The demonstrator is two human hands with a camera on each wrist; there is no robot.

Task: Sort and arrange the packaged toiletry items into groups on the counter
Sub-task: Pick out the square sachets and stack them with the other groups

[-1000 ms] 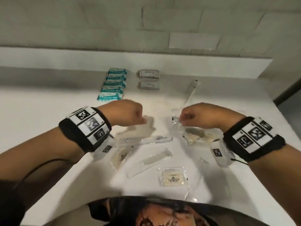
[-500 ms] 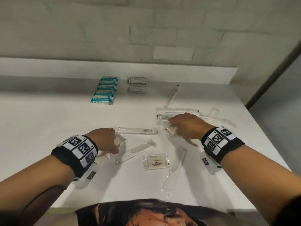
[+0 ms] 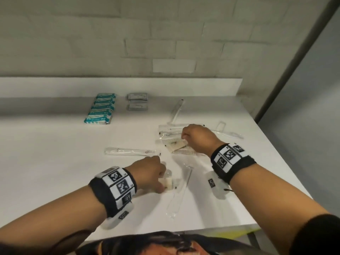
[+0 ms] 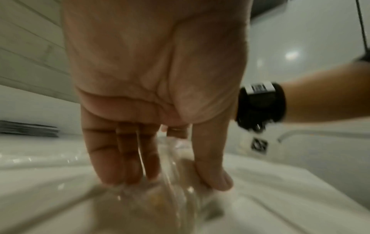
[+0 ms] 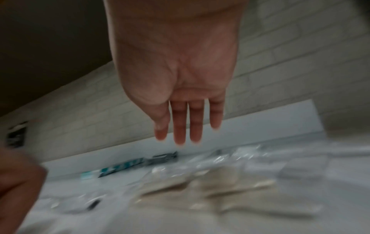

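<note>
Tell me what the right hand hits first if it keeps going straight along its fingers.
Judging by the right wrist view, the right hand points down and forward at the pile of beige combs in clear wrappers. It would likely meet that pile first, though blur leaves depth uncertain.

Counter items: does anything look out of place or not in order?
Yes. The teal packets and grey sachets sit in tidy groups at the back, but the clear-wrapped items lie scattered at different angles near both hands. One long clear packet lies alone, apart from the rest. Nothing looks spilled or damaged.
</note>
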